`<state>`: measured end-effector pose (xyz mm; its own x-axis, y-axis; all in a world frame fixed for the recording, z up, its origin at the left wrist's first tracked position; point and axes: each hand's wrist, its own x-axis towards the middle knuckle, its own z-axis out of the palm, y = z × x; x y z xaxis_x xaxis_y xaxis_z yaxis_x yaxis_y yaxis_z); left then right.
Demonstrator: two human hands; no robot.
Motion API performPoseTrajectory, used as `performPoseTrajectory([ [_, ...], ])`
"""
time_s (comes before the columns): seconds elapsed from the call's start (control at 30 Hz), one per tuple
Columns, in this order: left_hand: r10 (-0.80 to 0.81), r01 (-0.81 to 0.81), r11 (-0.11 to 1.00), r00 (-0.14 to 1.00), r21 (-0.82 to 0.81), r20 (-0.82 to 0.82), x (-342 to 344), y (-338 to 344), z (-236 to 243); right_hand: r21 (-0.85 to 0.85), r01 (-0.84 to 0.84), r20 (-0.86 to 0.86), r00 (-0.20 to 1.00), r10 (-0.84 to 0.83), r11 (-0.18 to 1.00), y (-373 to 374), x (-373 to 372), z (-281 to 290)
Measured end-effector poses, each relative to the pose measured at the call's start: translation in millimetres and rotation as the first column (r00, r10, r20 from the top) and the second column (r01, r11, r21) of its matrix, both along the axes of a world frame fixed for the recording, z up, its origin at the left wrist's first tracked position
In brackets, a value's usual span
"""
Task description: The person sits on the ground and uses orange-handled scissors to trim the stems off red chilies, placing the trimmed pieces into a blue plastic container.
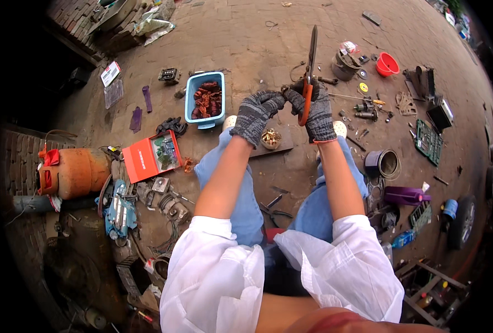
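Note:
Both my hands wear grey knit work gloves and meet above a dark flat board [279, 149]. My right hand [319, 119] is closed on a pair of scissors [307, 104] with orange handles, the long dark blades pointing up and away. My left hand [256, 114] pinches its fingers together close beside the right. A small dark piece seems to sit between the fingertips, too small to make out. Below the hands, a small bowl [271, 145] of brass-coloured bits stands on the board. To the left, a light blue basin [207, 125] holds reddish-brown, copper-like pieces.
An open red box [141, 161] with small parts and an orange gas cylinder [82, 173] are at left. Right are a dark bucket [345, 67], a red bowl [388, 65], a green tool case [427, 142], a metal can [382, 164] and a wheel [461, 222]. Pliers [274, 212] lie between my legs.

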<state>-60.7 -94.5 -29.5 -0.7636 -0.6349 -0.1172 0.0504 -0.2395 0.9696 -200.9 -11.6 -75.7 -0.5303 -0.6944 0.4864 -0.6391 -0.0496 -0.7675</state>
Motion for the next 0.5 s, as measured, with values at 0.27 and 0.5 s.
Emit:
performPoseTrajectory([
  [0.27,0.207,-0.193,0.939,0.978,-0.284,0.019,-9.1,12.6,-14.0,-0.107,0.088,0.297,0.953,-0.053,0.990,24.1,51.5,55.0],
  [0.5,0.056,-0.057,0.998,0.997,0.019,0.043,-1.3,0.5,-18.6,-0.073,0.133,0.262,0.959,-0.110,0.988,2.9,29.0,6.7],
])
